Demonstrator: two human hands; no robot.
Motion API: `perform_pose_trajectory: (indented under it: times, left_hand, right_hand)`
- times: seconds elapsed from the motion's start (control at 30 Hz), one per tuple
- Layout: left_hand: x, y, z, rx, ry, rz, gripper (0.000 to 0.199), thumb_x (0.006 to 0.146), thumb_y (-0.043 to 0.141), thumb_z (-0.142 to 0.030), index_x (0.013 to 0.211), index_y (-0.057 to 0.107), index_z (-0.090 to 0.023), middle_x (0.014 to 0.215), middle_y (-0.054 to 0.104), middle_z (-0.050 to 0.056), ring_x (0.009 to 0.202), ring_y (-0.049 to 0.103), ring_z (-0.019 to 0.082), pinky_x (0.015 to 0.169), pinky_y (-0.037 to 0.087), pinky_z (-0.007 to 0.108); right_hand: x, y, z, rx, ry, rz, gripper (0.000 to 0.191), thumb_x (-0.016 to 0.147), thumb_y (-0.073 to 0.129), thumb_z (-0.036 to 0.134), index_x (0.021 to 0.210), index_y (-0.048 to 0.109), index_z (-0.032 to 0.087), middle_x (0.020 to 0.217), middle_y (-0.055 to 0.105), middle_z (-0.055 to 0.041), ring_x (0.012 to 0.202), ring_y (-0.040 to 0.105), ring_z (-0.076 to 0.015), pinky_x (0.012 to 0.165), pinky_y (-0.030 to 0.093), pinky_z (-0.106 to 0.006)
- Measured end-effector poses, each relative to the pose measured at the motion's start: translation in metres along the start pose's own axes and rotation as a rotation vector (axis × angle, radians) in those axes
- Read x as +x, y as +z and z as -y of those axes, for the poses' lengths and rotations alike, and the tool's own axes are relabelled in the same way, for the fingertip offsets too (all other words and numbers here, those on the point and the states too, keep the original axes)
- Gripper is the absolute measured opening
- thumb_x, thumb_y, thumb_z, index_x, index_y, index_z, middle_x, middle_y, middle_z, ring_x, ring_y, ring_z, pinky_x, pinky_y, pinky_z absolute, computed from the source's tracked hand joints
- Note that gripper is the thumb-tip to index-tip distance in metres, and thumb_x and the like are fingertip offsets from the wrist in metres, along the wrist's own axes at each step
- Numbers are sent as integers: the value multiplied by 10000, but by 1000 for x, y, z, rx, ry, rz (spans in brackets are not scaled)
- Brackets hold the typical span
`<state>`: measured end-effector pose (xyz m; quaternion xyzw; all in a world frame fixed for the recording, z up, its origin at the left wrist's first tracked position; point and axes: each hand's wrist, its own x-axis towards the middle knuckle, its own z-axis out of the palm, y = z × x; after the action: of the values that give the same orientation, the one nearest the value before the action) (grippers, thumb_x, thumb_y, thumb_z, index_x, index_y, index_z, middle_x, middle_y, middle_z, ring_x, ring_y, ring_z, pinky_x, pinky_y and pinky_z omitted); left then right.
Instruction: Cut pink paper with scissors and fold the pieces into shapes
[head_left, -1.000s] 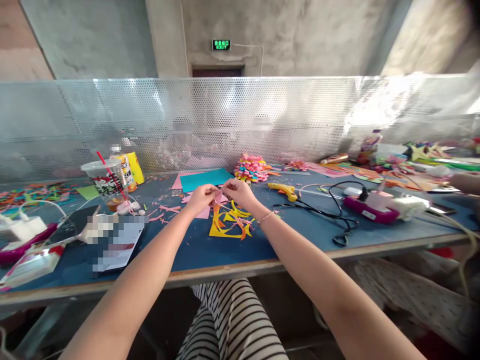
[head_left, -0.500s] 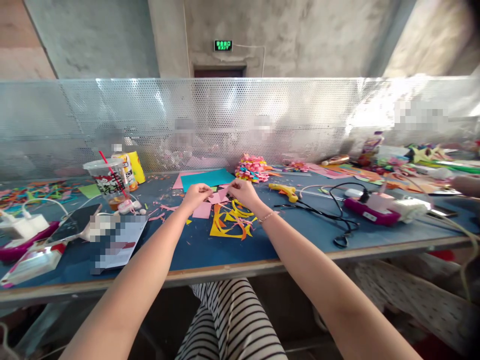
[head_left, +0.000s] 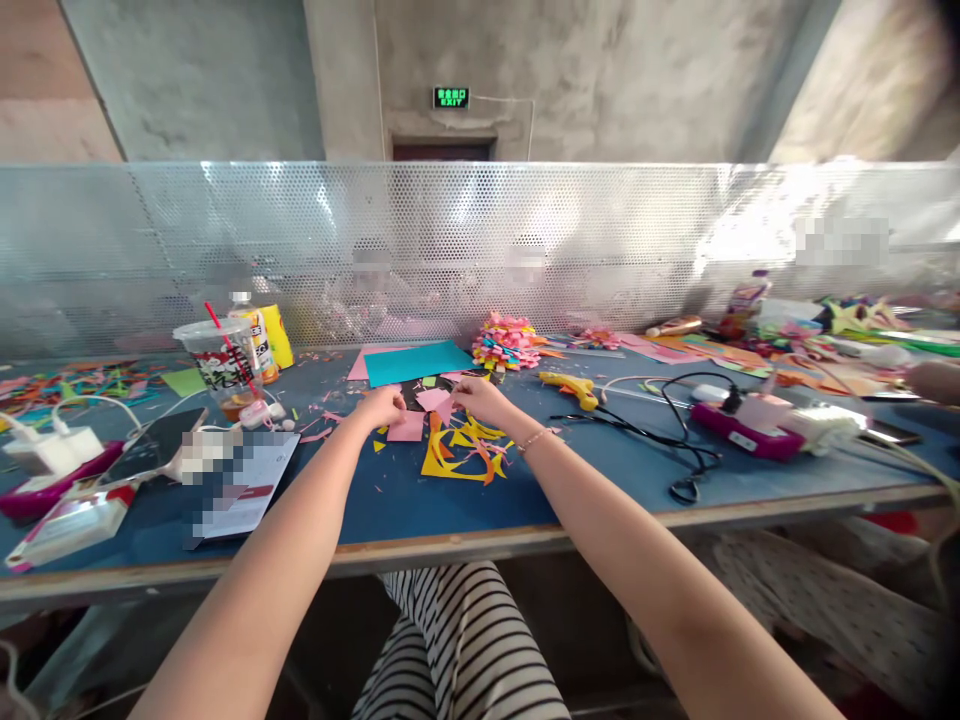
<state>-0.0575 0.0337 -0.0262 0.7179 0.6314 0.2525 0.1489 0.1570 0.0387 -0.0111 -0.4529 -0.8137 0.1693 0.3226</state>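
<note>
My right hand (head_left: pixel 480 398) is closed, its fingertips pinching a folded piece of pink paper (head_left: pixel 435 402). The fingers of my left hand (head_left: pixel 384 408) are curled together at the upper left edge of a flat pink paper square (head_left: pixel 406 429); whether something is between them is hidden. In front of my right wrist lie yellow paper cut-offs (head_left: pixel 457 462) with curved strips. A blue paper sheet (head_left: pixel 417 362) lies just beyond my hands, and behind my right hand stands a layered pink, yellow and blue paper flower (head_left: pixel 504 342).
To the right are a yellow glue gun (head_left: pixel 576 388), black cables (head_left: pixel 637 430) and a purple power strip (head_left: pixel 746 432). A plastic cup with a red straw (head_left: pixel 217 365), a phone (head_left: pixel 251 485) and chargers stand left. A perforated metal screen (head_left: pixel 450 230) closes the back edge.
My left hand has moved away from my right hand, left and nearer to me, down to the pink square. The pink paper stays with my right hand.
</note>
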Motion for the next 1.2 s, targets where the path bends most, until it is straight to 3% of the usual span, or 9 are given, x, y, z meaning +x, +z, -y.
perform_pose_trajectory:
  times: [0.1,0.27,0.33,0.5,0.63,0.77,0.87,1.03,1.2]
  left_hand:
    - [0,-2,-2,-47,-7,-65,62,538,581,-137,586,568,-174,655,611,25,638,548,147,575,389,232]
    - [-1,-6,-10,-190,66,-342,21,605,532,-187,617,515,-185,633,570,25,608,519,147,573,367,245]
    - [-1,-5,-12,-216,77,-386,36,629,524,-218,648,511,-191,619,559,14,585,509,142,574,364,248]
    - [-1,1,-12,-208,26,-294,69,619,552,-217,679,550,-183,663,589,40,622,538,168,598,389,270]
    - [-6,4,-23,-275,159,-282,133,623,586,-279,714,595,-183,825,626,76,790,559,199,697,409,290]
    - [-12,9,-41,-579,281,-88,222,676,543,-337,800,601,-163,808,630,67,764,570,166,700,429,281]
    - [-13,12,-48,-723,238,-61,172,629,591,-289,715,577,-140,696,611,42,664,562,133,678,444,282]
    - [-19,9,-53,-945,123,-34,119,607,602,-221,675,545,-141,628,582,6,577,555,96,650,466,272]
    - [-27,4,-63,-1079,39,-31,98,619,586,-198,673,518,-152,561,566,-11,528,564,99,592,481,264]
  right_hand:
    - [-3,0,2,-113,-64,-26,105,663,472,173,609,553,133,631,587,-27,597,503,-108,531,321,-192]
    - [-5,2,-2,-172,-111,-89,82,667,480,154,600,526,149,626,580,-27,577,486,-105,526,306,-199]
    - [-4,3,-3,-166,-121,-100,71,662,486,145,607,531,151,635,584,-28,580,492,-106,531,315,-199]
    - [-1,1,-2,-61,-76,-111,66,653,481,146,617,535,157,625,588,-18,572,516,-106,531,353,-199]
    - [1,1,-2,192,-52,-94,66,688,455,194,666,507,161,598,586,-7,532,542,-98,504,394,-192]
    - [3,2,-3,331,-62,-144,74,707,452,224,691,486,160,615,583,-7,542,557,-94,509,422,-194]
    - [2,3,-1,337,-95,-176,86,716,457,238,700,486,159,624,570,-2,549,548,-88,516,419,-192]
    - [-5,0,7,239,-252,-207,182,735,452,229,891,523,167,618,549,26,539,501,-83,530,395,-197]
    - [-9,-3,15,76,-419,-253,145,749,463,176,823,587,171,788,588,-33,736,526,-119,674,415,-233]
